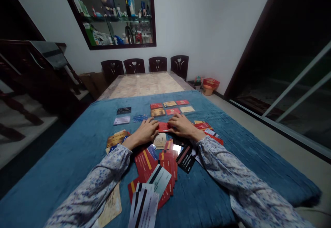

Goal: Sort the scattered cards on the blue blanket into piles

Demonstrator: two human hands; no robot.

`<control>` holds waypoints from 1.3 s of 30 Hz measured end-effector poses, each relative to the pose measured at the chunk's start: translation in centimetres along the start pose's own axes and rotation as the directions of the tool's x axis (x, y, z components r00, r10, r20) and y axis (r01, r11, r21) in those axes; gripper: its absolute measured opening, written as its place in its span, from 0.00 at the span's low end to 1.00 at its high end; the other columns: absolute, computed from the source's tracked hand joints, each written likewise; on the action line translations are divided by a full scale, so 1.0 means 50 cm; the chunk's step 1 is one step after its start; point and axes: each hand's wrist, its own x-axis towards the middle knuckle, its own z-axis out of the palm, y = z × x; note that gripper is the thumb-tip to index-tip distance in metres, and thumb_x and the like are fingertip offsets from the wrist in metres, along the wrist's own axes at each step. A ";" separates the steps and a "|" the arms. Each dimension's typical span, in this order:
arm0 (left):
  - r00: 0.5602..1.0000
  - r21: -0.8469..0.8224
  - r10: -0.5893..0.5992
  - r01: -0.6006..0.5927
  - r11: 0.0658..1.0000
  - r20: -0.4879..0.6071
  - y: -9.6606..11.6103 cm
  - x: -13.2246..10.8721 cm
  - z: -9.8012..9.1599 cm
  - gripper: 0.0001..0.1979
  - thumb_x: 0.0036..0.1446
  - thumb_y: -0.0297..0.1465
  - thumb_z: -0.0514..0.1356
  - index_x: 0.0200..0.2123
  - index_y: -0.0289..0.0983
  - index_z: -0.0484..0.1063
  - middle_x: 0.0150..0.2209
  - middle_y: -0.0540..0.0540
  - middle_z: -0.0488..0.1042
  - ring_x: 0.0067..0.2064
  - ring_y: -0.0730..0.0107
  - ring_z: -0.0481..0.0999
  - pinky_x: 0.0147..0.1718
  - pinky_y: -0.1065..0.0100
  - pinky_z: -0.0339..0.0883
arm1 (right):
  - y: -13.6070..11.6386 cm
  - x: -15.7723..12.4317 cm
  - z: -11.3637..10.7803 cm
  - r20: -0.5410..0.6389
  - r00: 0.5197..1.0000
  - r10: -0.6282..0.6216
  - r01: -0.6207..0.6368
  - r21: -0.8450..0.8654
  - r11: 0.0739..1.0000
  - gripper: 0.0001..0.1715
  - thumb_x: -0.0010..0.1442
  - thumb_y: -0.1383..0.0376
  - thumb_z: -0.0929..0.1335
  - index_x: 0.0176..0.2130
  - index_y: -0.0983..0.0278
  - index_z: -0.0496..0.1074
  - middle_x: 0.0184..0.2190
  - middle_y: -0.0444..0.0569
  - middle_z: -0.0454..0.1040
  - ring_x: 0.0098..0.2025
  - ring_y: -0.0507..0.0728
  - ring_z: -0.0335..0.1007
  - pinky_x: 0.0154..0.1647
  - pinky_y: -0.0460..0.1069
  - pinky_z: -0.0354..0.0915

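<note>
Between my two hands lies a red card (162, 127), just above the blue cloth. Its left edge is in the fingers of my left hand (145, 131), which are curled and closed. On the opposite edge, the bent fingers of my right hand (182, 127) grip the same card. Beneath and nearer to me spreads a loose heap of cards: red ones (146, 162), a black one (186, 159) and pale ones with dark stripes (144, 207). Gold cards (117, 138) lie left of my left wrist. More red cards (204, 126) sit beyond my right wrist, partly hidden.
Farther off, several red and gold cards (172, 111) form two rows. To their left are a black card (124, 110), a pale purple card (122, 120) and a blue card (140, 118). A blue cloth (85, 145) covers the table's near part; chairs (157, 64) stand behind.
</note>
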 end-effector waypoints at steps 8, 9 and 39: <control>0.999 0.018 0.032 -0.031 0.999 -0.009 -0.003 0.001 0.010 0.11 0.67 0.32 0.59 0.48 0.38 0.77 0.57 0.37 0.77 0.66 0.44 0.65 0.59 0.44 0.66 | -0.004 -0.004 0.021 -0.015 0.999 -0.041 0.041 0.014 0.999 0.18 0.68 0.55 0.70 0.51 0.62 0.79 0.55 0.56 0.79 0.57 0.66 0.65 0.52 0.58 0.59; 0.999 0.021 0.037 -0.037 0.999 -0.019 -0.002 0.001 0.010 0.10 0.67 0.32 0.59 0.47 0.38 0.78 0.56 0.37 0.78 0.66 0.45 0.66 0.59 0.45 0.66 | -0.004 -0.004 0.022 -0.017 0.999 -0.045 0.045 0.014 0.999 0.17 0.68 0.55 0.70 0.51 0.62 0.80 0.55 0.55 0.80 0.57 0.66 0.65 0.52 0.58 0.59; 0.995 -0.056 0.095 -0.096 0.994 -0.028 -0.003 0.003 -0.007 0.05 0.60 0.29 0.62 0.35 0.39 0.80 0.42 0.42 0.81 0.57 0.54 0.74 0.56 0.57 0.68 | -0.015 -0.015 0.013 -0.056 0.997 -0.056 0.059 0.047 0.997 0.16 0.69 0.56 0.68 0.48 0.62 0.80 0.45 0.55 0.80 0.50 0.61 0.64 0.47 0.55 0.56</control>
